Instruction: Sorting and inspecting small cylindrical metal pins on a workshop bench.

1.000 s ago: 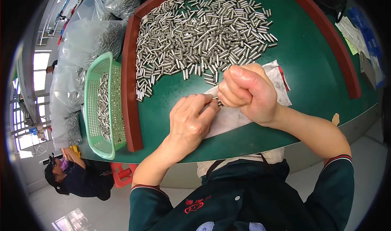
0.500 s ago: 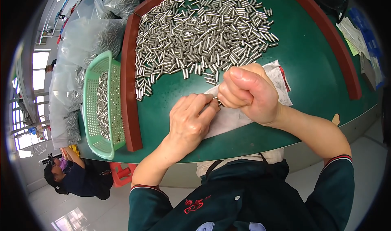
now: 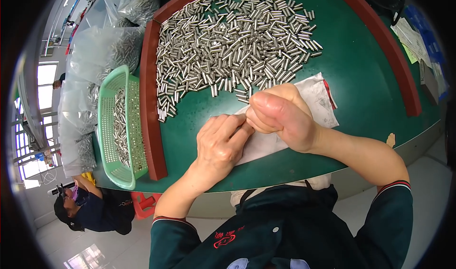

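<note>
The right hand (image 3: 280, 117) was closed in a fist and the left hand (image 3: 221, 143) curled beside it over the white cloth (image 3: 313, 103), just short of the metal pins (image 3: 228, 46); firm grip and slow fingers suited such work

A single head-worn fisheye view looks steeply down from close above onto the green table (image 3: 361, 79), forearms entering from the lower edge, edges curving.

I see bright, even light; windows (image 3: 33, 141) glare white at left. Metal pins (image 3: 228, 41) glint. Soft shadows under my hands. Fisheye bends the worktop (image 3: 361, 93); corners black.
</note>
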The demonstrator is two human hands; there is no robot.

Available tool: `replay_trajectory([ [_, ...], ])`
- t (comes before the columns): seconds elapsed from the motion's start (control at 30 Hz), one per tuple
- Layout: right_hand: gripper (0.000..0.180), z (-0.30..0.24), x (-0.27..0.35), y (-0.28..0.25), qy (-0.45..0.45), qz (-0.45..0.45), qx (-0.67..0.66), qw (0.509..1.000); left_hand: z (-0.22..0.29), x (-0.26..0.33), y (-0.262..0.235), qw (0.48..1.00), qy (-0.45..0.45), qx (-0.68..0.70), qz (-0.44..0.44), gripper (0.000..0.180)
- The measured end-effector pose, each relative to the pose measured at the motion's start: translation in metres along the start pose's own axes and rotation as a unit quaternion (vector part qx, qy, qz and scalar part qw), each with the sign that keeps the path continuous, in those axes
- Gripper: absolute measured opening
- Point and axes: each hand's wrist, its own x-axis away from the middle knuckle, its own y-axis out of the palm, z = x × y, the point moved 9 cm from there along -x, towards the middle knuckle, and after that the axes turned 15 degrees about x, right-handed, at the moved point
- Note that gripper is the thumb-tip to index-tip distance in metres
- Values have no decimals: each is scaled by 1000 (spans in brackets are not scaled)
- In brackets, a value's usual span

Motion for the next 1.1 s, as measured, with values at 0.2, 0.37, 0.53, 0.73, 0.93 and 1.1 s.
replay_trajectory([
  [0.2,42,-9,-6,-13,-12,28,-53,998,-1,0,0,1000,-3,-17,2,12],
  [0.37,43,-9,-9,-20,-31,33,-49,998,-1,-5,0,1000,-4,-7,-2,13],
  [0.53,39,-9,0,-15,-15,31,-53,998,6,-20,-7,998,-53,31,-18,25],
  [0.73,40,2,2,-3,-3,6,-55,998,8,-14,-6,997,-59,-34,-33,16],
  [0.93,42,2,1,-7,-15,10,-49,999,6,-13,10,987,-33,-109,-113,8],
  [1.1,40,1,-4,-10,-38,15,-61,997,3,-18,9,987,-48,-121,-96,10],
])
